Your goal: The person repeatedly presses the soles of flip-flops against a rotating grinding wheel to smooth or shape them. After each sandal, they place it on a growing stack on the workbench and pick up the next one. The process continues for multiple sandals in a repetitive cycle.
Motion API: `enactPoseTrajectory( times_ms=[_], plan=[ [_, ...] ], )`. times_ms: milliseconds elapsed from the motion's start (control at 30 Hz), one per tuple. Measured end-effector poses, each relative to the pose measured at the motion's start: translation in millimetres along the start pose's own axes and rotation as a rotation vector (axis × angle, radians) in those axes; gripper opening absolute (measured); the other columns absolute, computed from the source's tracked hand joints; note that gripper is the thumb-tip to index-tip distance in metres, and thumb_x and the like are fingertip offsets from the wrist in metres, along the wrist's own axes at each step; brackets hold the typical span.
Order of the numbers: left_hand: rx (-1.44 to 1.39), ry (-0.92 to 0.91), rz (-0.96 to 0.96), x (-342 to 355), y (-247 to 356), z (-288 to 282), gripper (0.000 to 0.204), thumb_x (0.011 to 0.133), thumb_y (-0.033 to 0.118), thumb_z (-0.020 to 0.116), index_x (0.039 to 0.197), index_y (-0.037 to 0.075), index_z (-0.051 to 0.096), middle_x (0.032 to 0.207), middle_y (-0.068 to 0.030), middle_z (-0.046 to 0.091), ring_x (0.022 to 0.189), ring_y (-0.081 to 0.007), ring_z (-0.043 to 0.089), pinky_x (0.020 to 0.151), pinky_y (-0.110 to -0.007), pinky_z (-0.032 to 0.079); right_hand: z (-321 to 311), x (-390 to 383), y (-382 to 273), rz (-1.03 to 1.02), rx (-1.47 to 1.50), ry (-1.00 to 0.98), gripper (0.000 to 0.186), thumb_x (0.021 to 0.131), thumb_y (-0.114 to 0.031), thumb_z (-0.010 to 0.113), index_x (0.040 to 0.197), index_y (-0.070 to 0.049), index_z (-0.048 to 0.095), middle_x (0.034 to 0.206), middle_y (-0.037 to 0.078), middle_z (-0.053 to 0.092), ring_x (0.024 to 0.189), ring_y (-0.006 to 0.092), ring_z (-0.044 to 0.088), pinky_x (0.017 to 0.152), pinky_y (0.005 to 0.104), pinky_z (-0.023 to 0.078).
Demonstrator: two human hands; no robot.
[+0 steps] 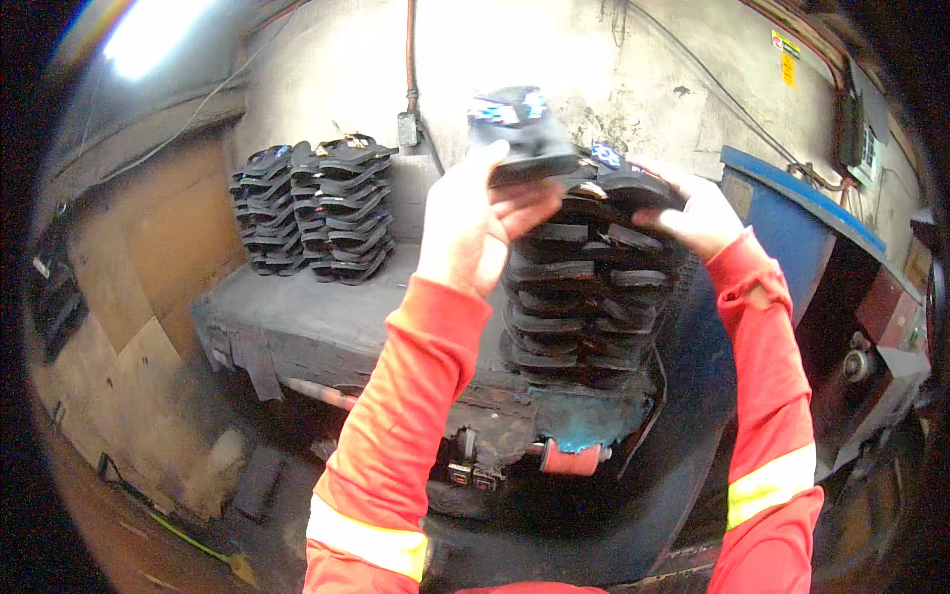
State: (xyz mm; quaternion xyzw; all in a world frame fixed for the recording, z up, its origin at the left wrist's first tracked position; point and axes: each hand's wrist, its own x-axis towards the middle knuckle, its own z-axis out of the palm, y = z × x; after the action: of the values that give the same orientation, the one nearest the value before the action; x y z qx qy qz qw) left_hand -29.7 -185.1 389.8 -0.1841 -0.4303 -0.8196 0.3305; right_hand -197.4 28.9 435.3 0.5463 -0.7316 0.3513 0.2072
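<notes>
My left hand (485, 223) is raised, its fingers closed around a black sandal-like piece (529, 163) with blue and white patches on top. The piece is smeared by motion, so its details are unclear. To the right of it, my right hand (698, 213) grips a similar black sandal-like piece (638, 188) with a blue-and-white patch, at the top of a tall stack. Below both hands, the stack (594, 297) of thick black pieces stands in two columns on the near right end of the bench. My left hand covers part of its top.
Two more stacks (341, 213) of black pieces stand at the far left of the dark, dusty bench (426, 297). A blue panel (782, 238) rises close on the right. An orange-red roller (572, 458) sits under the bench's front edge. A pale wall (327, 79) is behind.
</notes>
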Motion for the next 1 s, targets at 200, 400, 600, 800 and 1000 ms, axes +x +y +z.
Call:
enactPoseTrajectory(
  times_ms=[200, 400, 600, 800, 1000],
  plan=[
    [1.380, -0.017, 0.760, 18.0, -4.1, -14.3, 0.084, 0.075, 0.049, 0.088, 0.132, -0.005, 0.059, 0.101, -0.0182, 0.073, 0.096, -0.0311, 0.071, 0.086, -0.040, 0.056, -7.9, -10.2, 23.9, -0.032, -0.153, 0.026, 0.041, 0.086, -0.008, 0.069, 0.127, -0.004, 0.065, 0.120, 0.018, 0.071, 0.114, 0.0318, 0.068, 0.102, 0.0367, 0.049],
    [1.676, -0.481, 0.550, 76.7, -6.4, -29.3, 0.043, 0.084, 0.008, 0.075, 0.126, 0.006, 0.067, 0.114, -0.0184, 0.073, 0.103, -0.0336, 0.070, 0.095, -0.040, 0.053, 4.7, -17.2, 18.5, -0.088, -0.248, 0.158, 0.035, 0.086, -0.004, 0.068, 0.122, -0.005, 0.066, 0.113, 0.019, 0.072, 0.106, 0.0324, 0.069, 0.096, 0.0368, 0.051],
    [1.509, -0.505, 0.443, 71.4, -11.1, -37.6, 0.042, 0.083, 0.006, 0.074, 0.125, 0.005, 0.067, 0.114, -0.0184, 0.073, 0.106, -0.0308, 0.071, 0.096, -0.039, 0.053, -0.6, -20.2, 23.6, -0.079, -0.208, 0.136, 0.032, 0.085, -0.005, 0.070, 0.117, -0.005, 0.068, 0.108, 0.015, 0.074, 0.101, 0.0276, 0.070, 0.094, 0.0352, 0.051],
    [1.643, -0.461, 0.533, 82.3, -18.1, -33.1, 0.047, 0.082, 0.008, 0.074, 0.128, 0.004, 0.065, 0.117, -0.0205, 0.071, 0.111, -0.0338, 0.068, 0.100, -0.040, 0.051, -2.4, -19.6, 33.7, -0.178, -0.189, 0.131, 0.030, 0.085, -0.012, 0.069, 0.115, -0.005, 0.069, 0.107, 0.017, 0.073, 0.103, 0.0337, 0.069, 0.093, 0.0387, 0.052],
    [1.605, -0.541, 0.286, 53.3, 1.1, -24.1, 0.065, 0.086, 0.028, 0.078, 0.137, -0.002, 0.052, 0.135, -0.0260, 0.057, 0.128, -0.0388, 0.054, 0.108, -0.043, 0.043, -0.3, -15.6, 54.4, -0.348, -0.460, 0.205, 0.046, 0.086, -0.020, 0.071, 0.130, -0.006, 0.065, 0.127, 0.013, 0.069, 0.119, 0.0238, 0.065, 0.104, 0.0354, 0.048]
  ],
)
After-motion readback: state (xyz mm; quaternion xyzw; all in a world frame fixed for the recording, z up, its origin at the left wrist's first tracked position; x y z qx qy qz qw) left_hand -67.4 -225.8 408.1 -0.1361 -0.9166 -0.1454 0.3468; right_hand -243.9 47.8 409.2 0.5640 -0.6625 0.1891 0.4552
